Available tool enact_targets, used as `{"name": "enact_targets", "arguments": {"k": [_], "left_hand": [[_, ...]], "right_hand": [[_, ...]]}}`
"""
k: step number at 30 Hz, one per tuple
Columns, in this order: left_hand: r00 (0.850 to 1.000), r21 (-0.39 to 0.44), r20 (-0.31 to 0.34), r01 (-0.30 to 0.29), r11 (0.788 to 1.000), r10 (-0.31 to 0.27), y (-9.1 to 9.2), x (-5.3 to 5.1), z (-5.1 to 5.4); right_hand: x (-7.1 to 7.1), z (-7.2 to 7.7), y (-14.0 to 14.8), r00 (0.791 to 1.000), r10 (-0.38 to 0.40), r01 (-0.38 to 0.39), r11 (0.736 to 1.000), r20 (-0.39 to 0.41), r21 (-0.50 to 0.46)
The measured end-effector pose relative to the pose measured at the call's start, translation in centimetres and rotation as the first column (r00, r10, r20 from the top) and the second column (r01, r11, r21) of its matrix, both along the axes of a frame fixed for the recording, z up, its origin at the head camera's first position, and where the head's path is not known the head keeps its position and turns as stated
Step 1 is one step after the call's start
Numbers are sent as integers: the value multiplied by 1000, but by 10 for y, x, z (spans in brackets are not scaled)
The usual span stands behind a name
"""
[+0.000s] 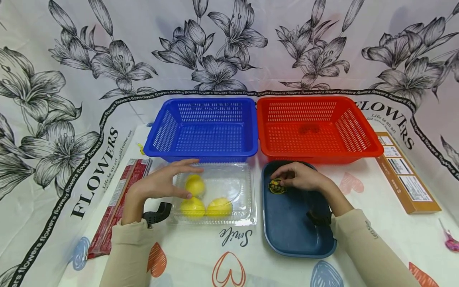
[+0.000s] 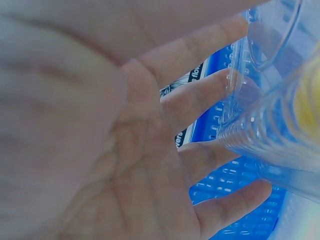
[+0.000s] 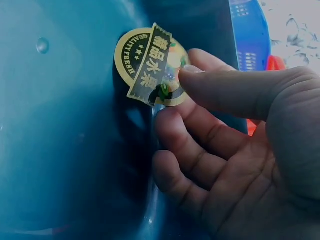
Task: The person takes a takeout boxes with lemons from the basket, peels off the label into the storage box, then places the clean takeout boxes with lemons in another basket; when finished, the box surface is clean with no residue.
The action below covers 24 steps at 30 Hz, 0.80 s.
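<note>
My right hand [image 1: 301,176] pinches a round black-and-gold fruit sticker [image 3: 145,67] between thumb and forefinger, over the dark blue basin [image 1: 294,227]. The sticker bears printed fruit and the words "quality fresh"; its other fingers curl below it in the right wrist view. At the left, my left hand [image 1: 159,182] rests against a clear plastic box [image 1: 245,201] with its fingers spread and nearly straight. Through the clear plastic show three yellow rounded fruits [image 1: 219,207], possibly lemons. In the left wrist view, the fingertips [image 2: 257,192] lie along the box's ridged side.
Behind stand a blue basket [image 1: 208,139] and a red basket [image 1: 297,139], side by side. Red packaging [image 1: 111,215] lies at the left. A brown box [image 1: 405,175] with white labels lies at the right. A small pink item [image 1: 452,242] is at the far right edge.
</note>
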<state>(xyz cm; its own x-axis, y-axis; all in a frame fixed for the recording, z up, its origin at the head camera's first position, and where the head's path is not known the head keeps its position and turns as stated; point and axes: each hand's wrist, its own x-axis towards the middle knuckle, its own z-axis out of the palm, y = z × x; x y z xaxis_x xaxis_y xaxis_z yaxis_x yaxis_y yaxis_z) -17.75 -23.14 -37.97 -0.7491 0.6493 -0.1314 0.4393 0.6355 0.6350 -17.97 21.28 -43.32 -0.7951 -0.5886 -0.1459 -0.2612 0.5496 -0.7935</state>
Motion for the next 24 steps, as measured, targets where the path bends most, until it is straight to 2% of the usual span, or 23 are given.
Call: {"name": "enact_targets", "arguments": {"k": [8, 24], "left_hand": [[1000, 0, -1, 6, 1000, -6, 0, 0, 0], [1000, -5, -5, 1, 1000, -1, 0, 0, 0]], "right_hand": [[0, 1, 0, 1000, -19, 20, 999, -17, 39], [4, 8, 2, 1000, -16, 17, 999, -17, 46]]}}
